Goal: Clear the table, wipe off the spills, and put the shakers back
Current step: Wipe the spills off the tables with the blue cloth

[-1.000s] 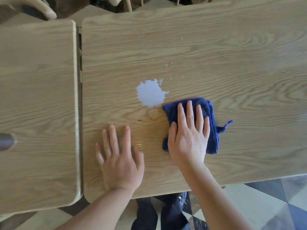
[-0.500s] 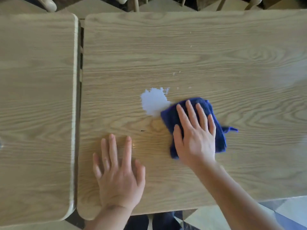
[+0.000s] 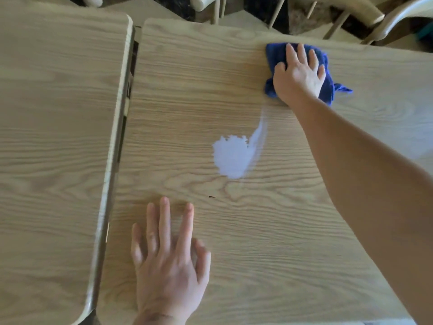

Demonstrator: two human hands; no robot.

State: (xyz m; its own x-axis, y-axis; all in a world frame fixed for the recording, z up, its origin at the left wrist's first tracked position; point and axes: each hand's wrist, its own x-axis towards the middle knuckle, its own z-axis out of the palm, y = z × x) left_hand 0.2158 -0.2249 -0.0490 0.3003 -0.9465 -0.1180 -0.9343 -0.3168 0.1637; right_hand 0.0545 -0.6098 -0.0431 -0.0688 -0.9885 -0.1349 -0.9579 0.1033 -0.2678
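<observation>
Pressing flat on a blue cloth (image 3: 326, 66), the right hand (image 3: 298, 77) lies palm down with its fingers spread across the fabric, the arm stretched out over the desk (image 3: 269, 231) toward its far edge. The cloth is bunched under the palm, with one corner sticking out beyond the little-finger side of that hand. The left hand (image 3: 167, 263) rests palm down on the bare wood near the person's edge of the desk, fingers spread and holding nothing. Between the two hands, closer to the left hand's fingertips than to the cloth, sits a white spill (image 3: 230, 156). A thin white streak runs from the spill's far side up toward the heel of the right hand and fades out short of it. Beyond the left hand's little-finger side, across a narrow gap, stands a second desk (image 3: 54, 137). Chair legs (image 3: 275, 11) show past the right hand's fingertips.
</observation>
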